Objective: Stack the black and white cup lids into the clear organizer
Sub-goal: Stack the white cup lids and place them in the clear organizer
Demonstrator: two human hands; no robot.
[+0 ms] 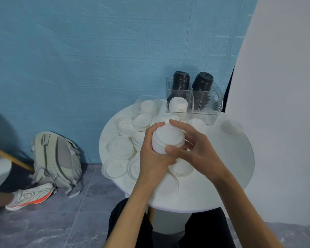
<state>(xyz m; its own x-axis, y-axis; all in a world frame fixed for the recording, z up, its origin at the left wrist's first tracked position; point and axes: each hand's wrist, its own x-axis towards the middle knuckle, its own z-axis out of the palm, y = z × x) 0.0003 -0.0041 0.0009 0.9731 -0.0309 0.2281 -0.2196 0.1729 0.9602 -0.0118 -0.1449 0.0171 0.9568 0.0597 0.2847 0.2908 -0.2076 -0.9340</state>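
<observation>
Both hands are wrapped around a short stack of white lids (168, 138) just above the desk (222, 169) — left hand (153, 154) cupping underneath, right hand (191, 145) pinching the sides, probably squaring it up for the clear organizer (211, 106) — black lids (191, 81) already sit in the back.

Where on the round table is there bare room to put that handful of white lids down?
Bare tabletop lies right of the right hand, below the small clear cup and clear organizer, out to the near rim. The left half is crowded with loose white lids. In the organizer, the front-right compartment looks empty.
</observation>
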